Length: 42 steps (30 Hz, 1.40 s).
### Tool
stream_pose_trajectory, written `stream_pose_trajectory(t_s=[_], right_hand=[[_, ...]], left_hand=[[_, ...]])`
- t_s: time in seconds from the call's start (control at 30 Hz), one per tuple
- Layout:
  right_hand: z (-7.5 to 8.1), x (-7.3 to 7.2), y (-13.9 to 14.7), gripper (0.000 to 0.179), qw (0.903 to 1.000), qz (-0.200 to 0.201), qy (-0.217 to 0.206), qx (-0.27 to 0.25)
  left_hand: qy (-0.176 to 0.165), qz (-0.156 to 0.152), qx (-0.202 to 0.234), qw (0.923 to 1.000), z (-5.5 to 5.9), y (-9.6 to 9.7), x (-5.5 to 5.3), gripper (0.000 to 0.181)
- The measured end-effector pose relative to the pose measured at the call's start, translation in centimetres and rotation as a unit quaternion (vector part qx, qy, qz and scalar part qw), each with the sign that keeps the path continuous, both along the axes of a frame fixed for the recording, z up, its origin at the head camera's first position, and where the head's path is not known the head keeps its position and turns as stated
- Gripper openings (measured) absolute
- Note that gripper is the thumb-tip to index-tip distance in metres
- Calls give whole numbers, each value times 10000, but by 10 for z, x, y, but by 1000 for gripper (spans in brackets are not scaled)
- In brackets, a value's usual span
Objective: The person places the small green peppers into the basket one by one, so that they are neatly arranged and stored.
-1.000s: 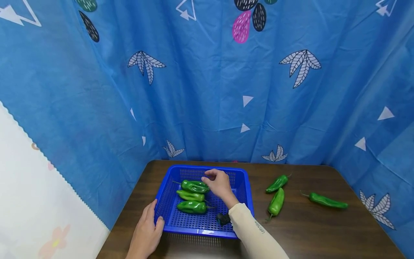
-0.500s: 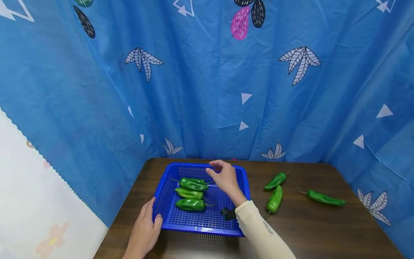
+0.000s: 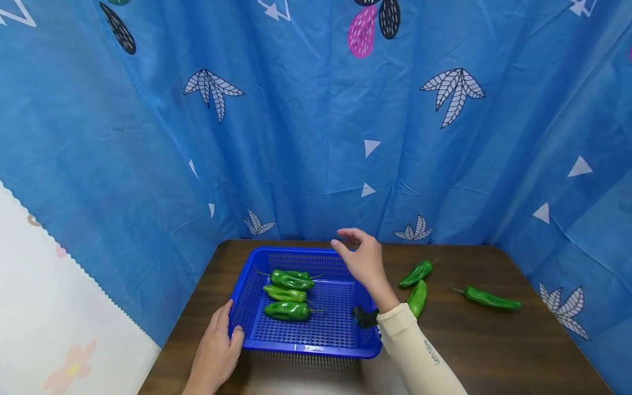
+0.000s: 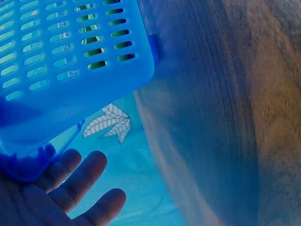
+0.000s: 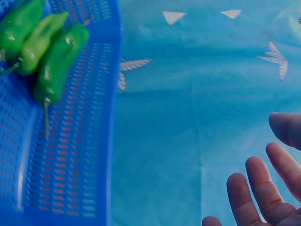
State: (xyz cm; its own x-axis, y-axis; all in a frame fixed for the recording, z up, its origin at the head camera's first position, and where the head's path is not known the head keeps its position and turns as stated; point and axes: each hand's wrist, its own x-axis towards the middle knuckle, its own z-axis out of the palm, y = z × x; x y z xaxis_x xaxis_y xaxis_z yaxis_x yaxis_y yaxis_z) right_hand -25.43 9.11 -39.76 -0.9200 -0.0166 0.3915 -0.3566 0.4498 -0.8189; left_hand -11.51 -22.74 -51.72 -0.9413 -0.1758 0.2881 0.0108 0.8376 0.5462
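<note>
A blue plastic basket (image 3: 296, 350) with slotted walls stands on the table, with several green peppers (image 3: 288, 311) lying side by side in its left half. My left hand (image 3: 213, 345) holds the basket's left rim near the front corner, thumb over the rim and fingers along the outer side. In the left wrist view several of its fingers (image 4: 96, 172) extend past the rim. Above the basket's back right corner hovers my right hand (image 3: 364, 258), thumb and fingers spread apart with nothing between them. The right wrist view has its fingers (image 5: 257, 188) beside the basket's rim.
Right of the basket, two green peppers (image 3: 416, 273) lie close together, one partly hidden by the right forearm. A third, longer pepper (image 3: 491, 298) lies farther right on the brown wooden table (image 3: 503, 345). A blue patterned curtain (image 3: 306, 137) hangs behind the table.
My right hand has risen from over the peppers in the basket and moved right, toward the basket's back right corner. The left hand stays at the left rim. The view has shifted slightly.
</note>
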Motion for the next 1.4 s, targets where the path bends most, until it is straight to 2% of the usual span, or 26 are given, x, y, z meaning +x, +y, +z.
stream_pose_trajectory(t_s=[0.23,0.43,0.7,1.0,1.23,1.4], right_hand=[[11,7,26,30,9987,-443,247,40],[10,10,48,33,9959,-841,323,-19],[-4,11,73,34,9908,-1354,61,23],[-22,11,99,36,9822,-1874,-96,-80],[-30,21,112,39,9731,-2301,-108,42],[-37,28,122,43,9688,-2462,-278,2]], left_hand=[[-27,-16,-14,10000,0,-1,0,60],[-35,16,-8,10000,1,-1,0,60],[-147,8,17,9999,3,-2,0,60],[-239,23,74,9997,1,-2,1,61],[-281,33,61,9996,1,-2,1,61],[-335,41,67,9994,2,-2,0,61]])
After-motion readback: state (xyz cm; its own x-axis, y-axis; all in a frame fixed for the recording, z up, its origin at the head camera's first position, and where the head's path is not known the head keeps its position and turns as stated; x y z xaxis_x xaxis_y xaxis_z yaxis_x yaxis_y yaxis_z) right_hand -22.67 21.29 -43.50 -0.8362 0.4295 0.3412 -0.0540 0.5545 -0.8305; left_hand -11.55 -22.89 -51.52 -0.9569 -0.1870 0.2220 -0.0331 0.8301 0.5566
